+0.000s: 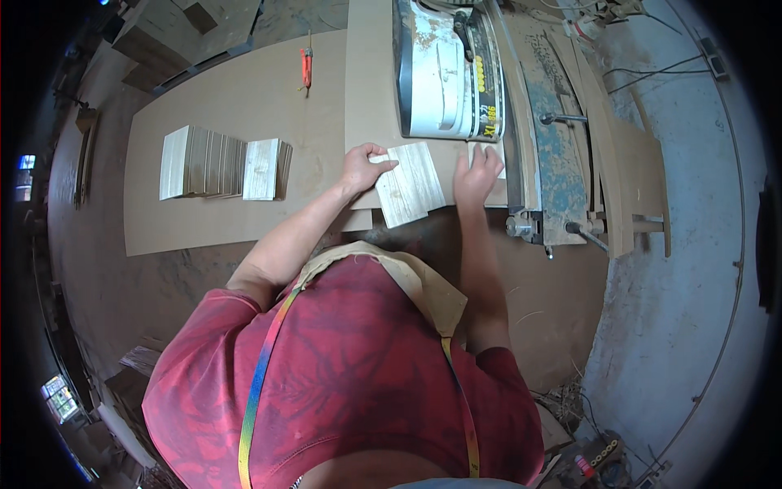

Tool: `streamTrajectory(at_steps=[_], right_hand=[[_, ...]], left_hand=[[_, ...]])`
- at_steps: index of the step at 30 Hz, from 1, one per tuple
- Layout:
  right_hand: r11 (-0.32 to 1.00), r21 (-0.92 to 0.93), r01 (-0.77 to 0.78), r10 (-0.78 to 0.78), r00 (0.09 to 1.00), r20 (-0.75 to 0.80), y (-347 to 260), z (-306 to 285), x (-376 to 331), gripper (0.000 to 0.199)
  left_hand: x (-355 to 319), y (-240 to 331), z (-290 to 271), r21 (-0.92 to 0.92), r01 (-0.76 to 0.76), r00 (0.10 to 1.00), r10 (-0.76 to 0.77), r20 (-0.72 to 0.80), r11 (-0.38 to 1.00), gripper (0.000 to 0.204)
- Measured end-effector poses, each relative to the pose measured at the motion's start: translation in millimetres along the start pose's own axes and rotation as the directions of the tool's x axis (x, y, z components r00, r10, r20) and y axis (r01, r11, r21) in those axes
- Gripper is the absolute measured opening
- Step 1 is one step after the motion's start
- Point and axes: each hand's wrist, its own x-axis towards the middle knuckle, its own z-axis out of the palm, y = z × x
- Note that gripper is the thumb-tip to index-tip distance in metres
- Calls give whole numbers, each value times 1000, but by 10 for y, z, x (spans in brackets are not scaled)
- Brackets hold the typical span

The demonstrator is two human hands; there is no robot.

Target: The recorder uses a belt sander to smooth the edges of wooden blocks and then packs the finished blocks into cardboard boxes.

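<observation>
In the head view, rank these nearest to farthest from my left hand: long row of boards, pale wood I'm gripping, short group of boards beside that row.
1. Pale wood: in your left hand, extending to its right.
2. Short group of boards: left of the hand.
3. Long row of boards: farthest left.

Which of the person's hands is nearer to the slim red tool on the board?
Left. The left hand is below and right of the slim red tool in the picture; the right hand is farther right, below the white machine.
</observation>
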Motion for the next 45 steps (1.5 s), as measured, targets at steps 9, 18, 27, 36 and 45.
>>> streamTrajectory(at_steps=[9, 18, 27, 36, 45], right_hand=[[997, 40, 62, -70, 958, 279, -587, -726, -738, 62], [973, -231, 21, 4, 994, 108, 329, -259, -342, 52], [988, 153, 25, -59, 975, 216, -743, -329, -275, 57], [992, -115, 54, -19, 959, 283, -405, -801, -672, 57], [995, 0, 103, -102, 988, 114, 370, -67, -197, 46]], left_hand=[[-76, 3, 41, 226, -59, 998, 61, -1, 972, 34], [-151, 63, -194, -413, 183, 945, -43, 325, 892, 36], [-37, 77, 103, -62, 78, 996, -76, 38, 995, 23], [-126, 84, 39, 56, 25, 1000, -25, -3, 998, 20], [-177, 166, -8, -163, 215, 964, -182, 196, 963, 12]])
